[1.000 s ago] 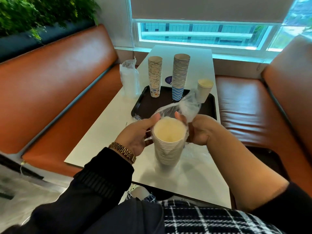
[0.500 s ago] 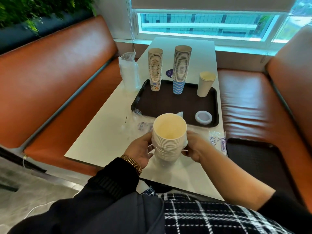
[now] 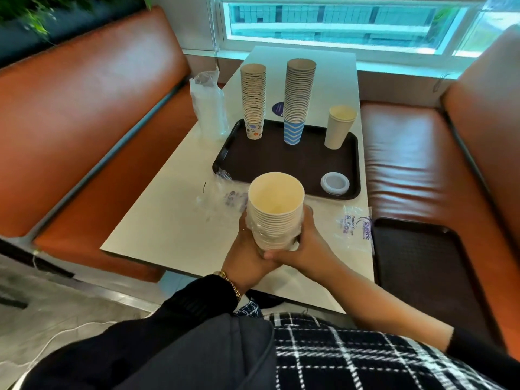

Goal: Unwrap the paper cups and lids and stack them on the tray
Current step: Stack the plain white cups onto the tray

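between your two hands sits the stack of cream cups (image 3: 274, 212), held upright above the near part of the white table (image 3: 157, 229). your left hand (image 3: 247, 257) wraps the lower left side of the stack, fingers curled round it. your right hand (image 3: 304, 243) wraps the lower right side, fingers curled round the back, thumb low toward the base. clear plastic wrap (image 3: 267, 235) clings round the lower cups under your fingers; whether it covers the base is hard to tell, since your hands hide it.

just beyond your fingertips lies the brown tray (image 3: 281, 161). far side of it holds three upright stacks: a patterned cup stack (image 3: 253, 99) on the left, a taller blue-striped cup stack (image 3: 298, 99) in the middle, a short cream cup stack (image 3: 339, 126) on the right. a white lid (image 3: 334, 182) lies flat in the tray's near right corner, just past your right fingers.

left of your left fingers, crumpled clear wrap (image 3: 222, 199) lies on the table. right of your right hand, a flat printed wrapper (image 3: 354, 226) lies at the table edge. a bagged stack of lids (image 3: 208, 108) stands well beyond your left hand, just beside the tray's far left corner.
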Motion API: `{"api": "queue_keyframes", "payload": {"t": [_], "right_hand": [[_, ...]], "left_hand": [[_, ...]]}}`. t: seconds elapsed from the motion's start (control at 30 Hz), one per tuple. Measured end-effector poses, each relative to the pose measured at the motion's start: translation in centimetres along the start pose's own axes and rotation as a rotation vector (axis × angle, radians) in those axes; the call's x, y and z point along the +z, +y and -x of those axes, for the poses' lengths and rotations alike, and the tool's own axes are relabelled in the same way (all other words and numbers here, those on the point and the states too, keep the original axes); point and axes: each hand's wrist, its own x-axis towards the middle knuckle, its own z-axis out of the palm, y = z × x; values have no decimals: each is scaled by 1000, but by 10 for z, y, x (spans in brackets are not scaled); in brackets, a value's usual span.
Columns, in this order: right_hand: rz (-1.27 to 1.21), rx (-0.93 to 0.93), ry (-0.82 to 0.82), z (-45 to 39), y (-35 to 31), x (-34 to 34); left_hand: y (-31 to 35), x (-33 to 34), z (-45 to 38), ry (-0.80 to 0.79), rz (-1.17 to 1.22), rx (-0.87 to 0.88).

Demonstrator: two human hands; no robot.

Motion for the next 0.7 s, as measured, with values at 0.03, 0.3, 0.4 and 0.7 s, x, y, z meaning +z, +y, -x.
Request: {"api": "queue_keyframes", "payload": {"t": [0.03, 0.3, 0.4, 0.7], "right_hand": [[13, 12, -5, 0, 6, 1], [100, 97, -15, 5, 44, 11], [76, 97, -16, 4, 42, 9], [29, -5, 65, -5, 0, 1]], "left_hand": [[-2, 2, 1, 2, -22, 8], [-18, 18, 5, -81, -107, 33], [-25, 16, 5, -97, -98, 16], [-1, -3, -9, -36, -104, 142]]}}
